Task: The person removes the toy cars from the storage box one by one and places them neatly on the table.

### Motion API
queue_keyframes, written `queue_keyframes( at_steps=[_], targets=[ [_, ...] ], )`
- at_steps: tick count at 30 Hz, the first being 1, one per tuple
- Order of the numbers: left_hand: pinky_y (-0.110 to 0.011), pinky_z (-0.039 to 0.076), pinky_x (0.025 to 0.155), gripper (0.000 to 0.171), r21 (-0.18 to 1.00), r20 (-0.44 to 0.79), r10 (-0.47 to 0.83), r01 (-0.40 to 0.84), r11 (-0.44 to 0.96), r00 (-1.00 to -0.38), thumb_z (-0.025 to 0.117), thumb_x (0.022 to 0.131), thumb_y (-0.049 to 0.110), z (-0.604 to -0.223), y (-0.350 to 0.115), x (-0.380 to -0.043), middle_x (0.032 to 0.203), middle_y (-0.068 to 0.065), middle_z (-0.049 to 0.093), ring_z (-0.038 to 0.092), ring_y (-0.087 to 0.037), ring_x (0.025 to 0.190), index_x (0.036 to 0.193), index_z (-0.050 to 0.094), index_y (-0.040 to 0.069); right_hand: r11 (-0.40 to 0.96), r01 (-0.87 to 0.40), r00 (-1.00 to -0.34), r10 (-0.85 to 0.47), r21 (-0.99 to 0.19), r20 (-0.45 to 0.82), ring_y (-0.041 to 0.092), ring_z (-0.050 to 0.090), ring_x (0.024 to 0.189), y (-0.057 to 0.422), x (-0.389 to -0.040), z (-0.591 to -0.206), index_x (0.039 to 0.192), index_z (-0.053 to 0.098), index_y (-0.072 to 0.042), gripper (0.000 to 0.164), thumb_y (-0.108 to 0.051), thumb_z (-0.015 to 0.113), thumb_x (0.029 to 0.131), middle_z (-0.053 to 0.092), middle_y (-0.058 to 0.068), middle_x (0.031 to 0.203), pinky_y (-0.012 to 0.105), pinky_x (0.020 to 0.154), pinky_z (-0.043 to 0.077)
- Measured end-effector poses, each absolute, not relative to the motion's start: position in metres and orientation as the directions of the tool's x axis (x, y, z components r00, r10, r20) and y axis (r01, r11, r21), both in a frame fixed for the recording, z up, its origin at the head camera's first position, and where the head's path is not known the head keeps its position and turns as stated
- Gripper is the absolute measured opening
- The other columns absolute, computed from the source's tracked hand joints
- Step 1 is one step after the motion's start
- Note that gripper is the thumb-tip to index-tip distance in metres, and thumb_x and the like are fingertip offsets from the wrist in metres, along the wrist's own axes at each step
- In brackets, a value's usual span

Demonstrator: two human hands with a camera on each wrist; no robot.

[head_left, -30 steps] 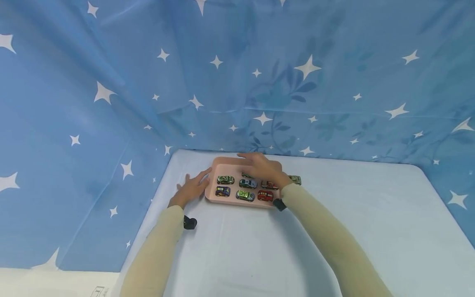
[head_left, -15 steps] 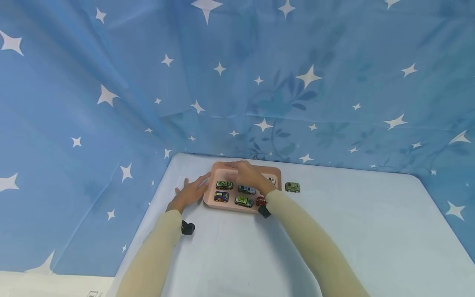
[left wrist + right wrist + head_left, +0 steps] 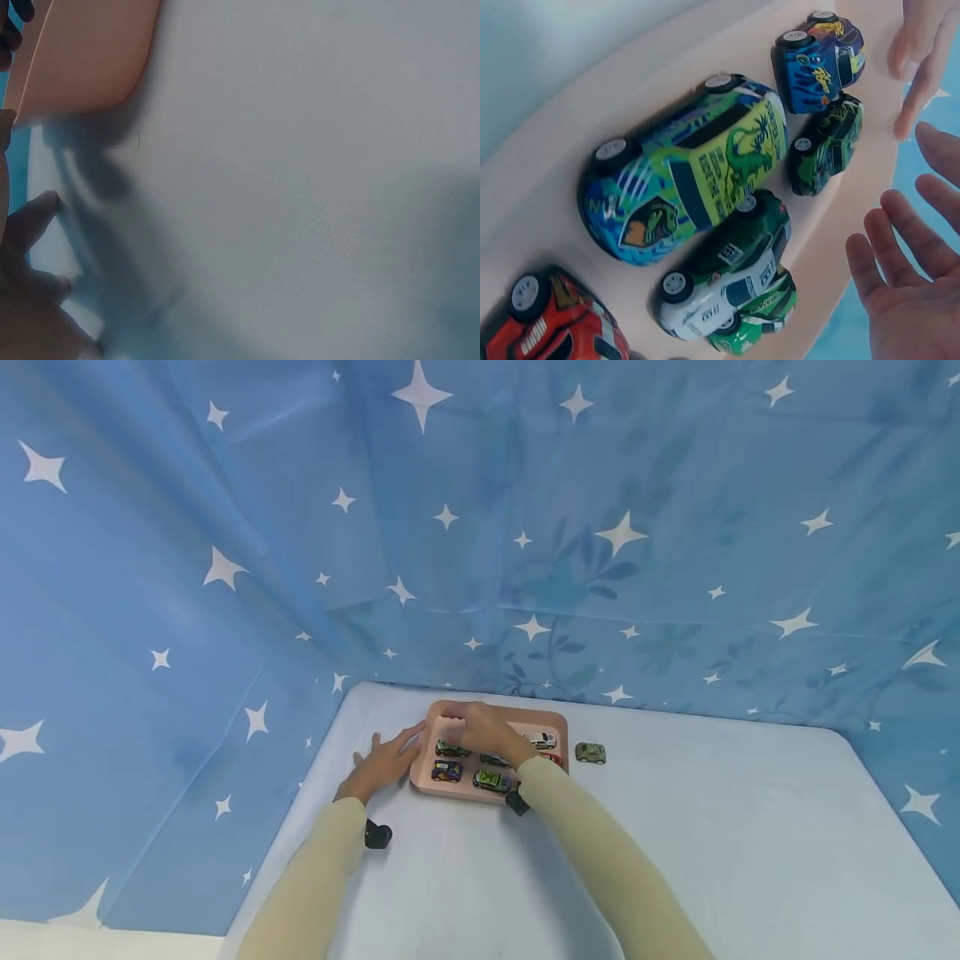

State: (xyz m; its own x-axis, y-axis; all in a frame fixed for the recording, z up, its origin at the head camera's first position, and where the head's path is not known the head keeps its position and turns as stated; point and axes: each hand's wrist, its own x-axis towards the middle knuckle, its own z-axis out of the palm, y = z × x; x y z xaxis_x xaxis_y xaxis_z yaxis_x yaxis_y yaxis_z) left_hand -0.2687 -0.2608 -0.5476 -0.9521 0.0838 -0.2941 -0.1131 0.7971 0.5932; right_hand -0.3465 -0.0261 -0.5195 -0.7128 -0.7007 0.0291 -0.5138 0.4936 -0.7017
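Several small toy cars sit in a shallow pink tray (image 3: 422, 781). My left hand (image 3: 381, 766), fingers spread, touches the tray's left side; its fingers (image 3: 34, 217) show at the edge of the left wrist view. My right hand (image 3: 486, 730) is over the far left part of the tray, its fingers (image 3: 904, 255) loosely extended with nothing seen in them. Below it are a blue-purple car (image 3: 821, 67), a dark green car (image 3: 829, 146), a lime-blue dinosaur car (image 3: 682, 169), a white-and-green car (image 3: 724, 270), a green car (image 3: 761, 315) and a red car (image 3: 555, 322).
An olive toy car (image 3: 591, 753) lies on the white tabletop (image 3: 720, 827), just right of the tray. A white car (image 3: 543, 741) is in the tray's right part. Behind the table hangs a blue curtain (image 3: 480, 568) with white stars.
My right hand has moved left across the tray, uncovering the white car and the olive car outside. The left hand stays at the tray's side. The head view has shifted slightly.
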Motion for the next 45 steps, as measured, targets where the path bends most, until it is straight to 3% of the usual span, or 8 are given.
queue_keyframes(
  at_steps=[2,6,11,17,27,34,45],
  targets=[
    [-0.082,-0.015,0.114,0.057,0.596,-0.29,0.084,-0.111,0.796,-0.953,0.04,0.116,0.05,-0.548,-0.262,-0.267,0.174,-0.009,0.03,-0.013,-0.053,0.158,0.171,0.029,0.039,0.503,-0.506,-0.721,-0.693,-0.701,0.023,0.034,0.061,0.135,-0.03,-0.344,-0.522,0.15,0.06,0.002,0.044,-0.008,0.065,0.107,0.063,0.018,0.148,0.048,0.109,0.052],
    [-0.082,-0.015,0.114,0.057,0.596,-0.282,0.086,-0.104,0.796,-0.955,0.04,0.116,0.05,-0.55,-0.263,-0.266,0.175,-0.009,0.029,-0.012,-0.053,0.158,0.171,0.029,0.04,0.52,-0.505,-0.724,-0.69,-0.689,0.01,0.033,0.059,0.138,-0.034,-0.342,-0.526,0.147,0.062,0.003,0.041,-0.007,0.065,0.107,0.063,0.018,0.147,0.047,0.112,0.05],
    [-0.082,-0.016,0.113,0.056,0.607,-0.274,0.101,-0.09,0.789,-0.956,0.039,0.116,0.05,-0.553,-0.263,-0.266,0.175,-0.008,0.029,-0.013,-0.053,0.158,0.171,0.029,0.04,0.521,-0.5,-0.701,-0.713,-0.691,-0.03,0.033,0.064,0.132,-0.035,-0.34,-0.531,0.146,0.062,0.004,0.042,-0.007,0.068,0.105,0.065,0.019,0.145,0.046,0.108,0.054],
    [-0.082,-0.016,0.113,0.055,0.623,-0.252,0.108,-0.075,0.779,-0.962,0.038,0.117,0.048,-0.552,-0.264,-0.268,0.173,-0.006,0.033,-0.013,-0.053,0.158,0.171,0.029,0.041,0.569,-0.474,-0.72,-0.69,-0.672,-0.077,0.029,0.065,0.13,-0.035,-0.339,-0.536,0.146,0.064,0.001,0.046,-0.013,0.074,0.104,0.067,0.015,0.143,0.042,0.108,0.054],
    [-0.081,-0.016,0.114,0.055,0.635,-0.246,0.116,-0.07,0.77,-0.962,0.038,0.116,0.048,-0.55,-0.263,-0.267,0.174,-0.008,0.032,-0.012,-0.052,0.159,0.17,0.029,0.043,0.545,-0.578,-0.672,-0.74,-0.608,-0.025,0.023,0.071,0.106,-0.039,-0.339,-0.543,0.129,0.075,0.001,0.029,-0.01,0.076,0.102,0.075,0.011,0.118,0.04,0.095,0.057],
    [-0.081,-0.013,0.115,0.055,0.626,-0.249,0.1,-0.082,0.776,-0.963,0.039,0.116,0.048,-0.547,-0.261,-0.265,0.174,-0.01,0.032,-0.01,-0.055,0.158,0.169,0.031,0.043,0.574,-0.558,-0.706,-0.708,-0.599,-0.021,0.025,0.07,0.112,-0.039,-0.339,-0.55,0.13,0.074,0.001,0.031,-0.005,0.077,0.1,0.075,0.011,0.12,0.04,0.1,0.056],
    [-0.081,-0.016,0.114,0.055,0.615,-0.255,0.096,-0.085,0.784,-0.962,0.039,0.116,0.049,-0.553,-0.262,-0.269,0.174,-0.005,0.031,-0.013,-0.052,0.159,0.17,0.03,0.043,0.561,-0.596,-0.704,-0.709,-0.575,0.037,0.027,0.07,0.113,-0.041,-0.345,-0.561,0.126,0.075,0.002,0.031,-0.003,0.081,0.096,0.076,0.013,0.118,0.041,0.101,0.056]
  ],
)
